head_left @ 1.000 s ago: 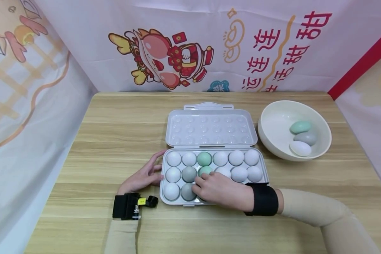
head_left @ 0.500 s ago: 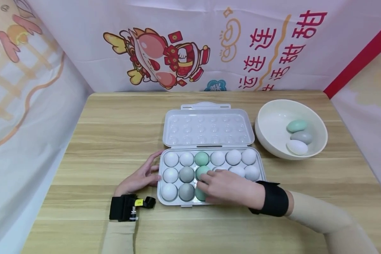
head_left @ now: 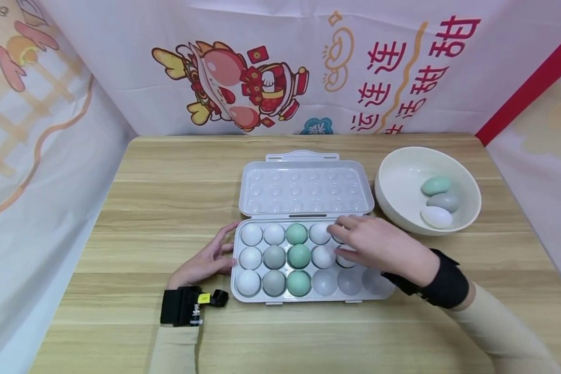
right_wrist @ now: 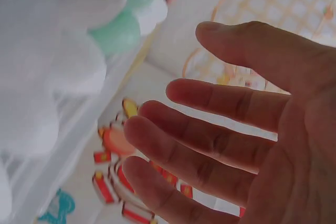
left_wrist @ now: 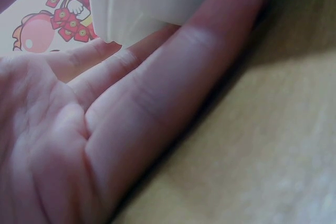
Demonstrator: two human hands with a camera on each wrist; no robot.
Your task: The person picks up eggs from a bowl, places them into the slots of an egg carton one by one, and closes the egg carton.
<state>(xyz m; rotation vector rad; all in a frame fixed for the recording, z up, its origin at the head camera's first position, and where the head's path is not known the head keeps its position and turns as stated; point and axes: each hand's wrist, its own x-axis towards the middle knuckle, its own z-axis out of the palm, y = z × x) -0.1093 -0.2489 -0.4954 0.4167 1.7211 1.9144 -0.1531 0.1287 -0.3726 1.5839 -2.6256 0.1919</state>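
A white egg box (head_left: 292, 300) lies with its lid (head_left: 307, 182) folded back on the wooden table. Rows of white, grey and green eggs sit in it. In the front row, a green egg (head_left: 298, 283) stands beside a grey egg (head_left: 274, 283), and three rounded hollows show to its right. My left hand (head_left: 201, 265) rests against the box's left side; in the left wrist view its fingers lie extended along the box wall. Over the box's right part hovers my right hand (head_left: 378, 243), holding nothing. The right wrist view shows its fingers (right_wrist: 226, 103) spread and relaxed, apart from the eggs.
A cream bowl (head_left: 397, 189) stands right of the box, near its lid. Inside lie a green egg (head_left: 436, 185), a grey egg (head_left: 443, 202) and a white egg (head_left: 436, 217). Printed cloth (head_left: 135, 57) hangs behind the table (head_left: 177, 192).
My right hand has let go of the green egg, now seated in the front row, and has moved right and back over the box. My left hand stays at the box's side.
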